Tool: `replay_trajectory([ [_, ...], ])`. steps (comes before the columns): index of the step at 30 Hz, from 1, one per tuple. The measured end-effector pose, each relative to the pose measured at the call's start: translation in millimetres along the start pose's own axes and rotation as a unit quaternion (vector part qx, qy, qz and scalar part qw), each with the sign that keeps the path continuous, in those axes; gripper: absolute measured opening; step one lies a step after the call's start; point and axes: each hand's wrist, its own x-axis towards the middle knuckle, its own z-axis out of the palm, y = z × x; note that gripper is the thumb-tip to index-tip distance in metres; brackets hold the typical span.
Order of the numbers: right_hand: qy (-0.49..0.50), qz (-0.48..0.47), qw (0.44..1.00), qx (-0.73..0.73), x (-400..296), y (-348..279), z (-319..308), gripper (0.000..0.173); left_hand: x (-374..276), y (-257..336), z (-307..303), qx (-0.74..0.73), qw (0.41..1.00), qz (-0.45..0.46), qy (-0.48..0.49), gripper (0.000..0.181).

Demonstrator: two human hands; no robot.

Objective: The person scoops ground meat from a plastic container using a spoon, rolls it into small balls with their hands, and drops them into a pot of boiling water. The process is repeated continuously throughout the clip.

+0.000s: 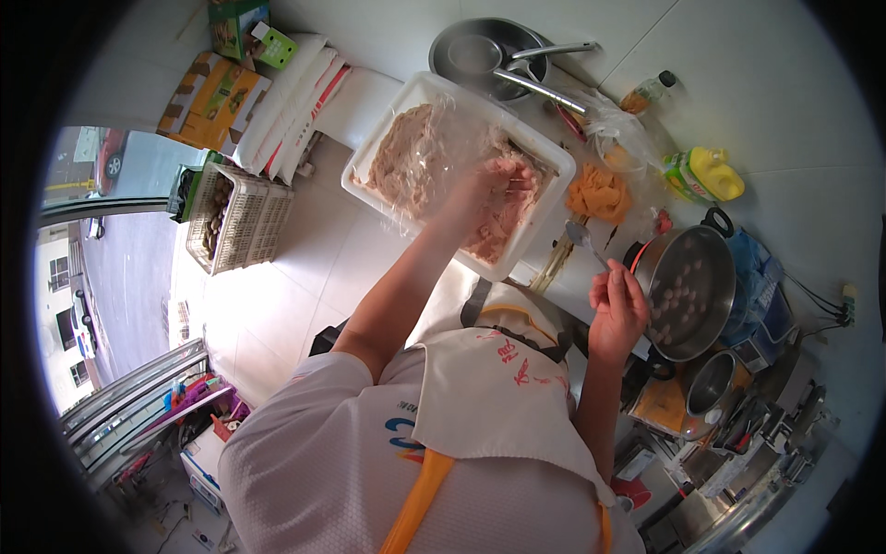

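Note:
My left hand (504, 181) is down in a white plastic tub (561, 165), its fingers curled against pink minced meat (493, 235). Whether the fingers grip any of the meat is hard to make out. Clear plastic film (443, 152) lies over part of the paler minced meat (401, 159) on the tub's other side. A metal spoon (580, 237) is held in my right hand (619, 308), its bowl pointing toward the tub. Close by on the right, a steel pot (727, 277) holds liquid with several small pale meatballs (682, 298) in it.
Behind the tub sits a dark metal bowl (443, 59) with long-handled utensils. An orange cloth (599, 195), a plastic bag (626, 138), a glass jar (647, 93) and a yellow bottle (716, 176) line the right. A plastic crate (259, 218) stands on the floor at left.

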Motion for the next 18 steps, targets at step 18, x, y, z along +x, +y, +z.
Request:
replay_trajectory([
  [18, 0.008, 0.001, 1.0, -0.007, 4.5, 4.4, -6.5, 0.025, -13.1, 15.3, 19.0, 0.026, 0.996, -0.077, 0.036, 0.019],
])
